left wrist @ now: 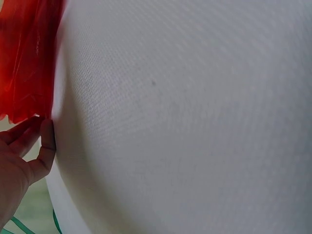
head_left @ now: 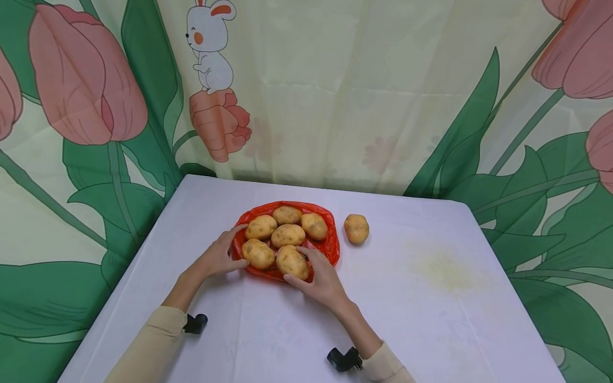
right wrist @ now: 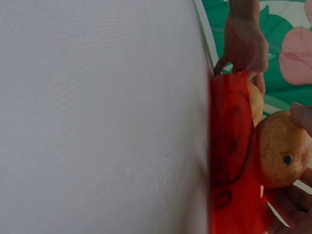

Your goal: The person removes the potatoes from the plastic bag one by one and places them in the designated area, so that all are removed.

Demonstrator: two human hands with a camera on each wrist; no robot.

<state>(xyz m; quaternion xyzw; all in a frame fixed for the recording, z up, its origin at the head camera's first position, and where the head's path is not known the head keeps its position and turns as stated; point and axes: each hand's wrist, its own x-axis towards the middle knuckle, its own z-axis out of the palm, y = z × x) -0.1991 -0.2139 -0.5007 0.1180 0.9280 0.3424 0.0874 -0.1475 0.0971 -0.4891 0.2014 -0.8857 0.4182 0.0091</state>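
A red plastic bag [head_left: 333, 249] lies spread wide on the table with several potatoes [head_left: 288, 235] in it. My right hand [head_left: 325, 281] grips a potato [head_left: 292, 261] at the bag's front right, thumb on the near side and fingers on the far side. In the right wrist view that potato [right wrist: 282, 151] shows a dark spot and stands above the bag's rim. On the opposite side, my left hand [head_left: 218, 256] holds the bag's left edge between thumb and fingers. The left wrist view shows this hand [left wrist: 24, 156] against the red plastic [left wrist: 29, 63]; its fingertips are partly hidden.
One loose potato [head_left: 356, 229] lies on the table to the right of the bag. A white cloth covers the table [head_left: 412, 319]. Behind it hangs a curtain [head_left: 325, 106] printed with tulips and a rabbit. Black wrist cameras [head_left: 345, 359] stick out from both sleeves.
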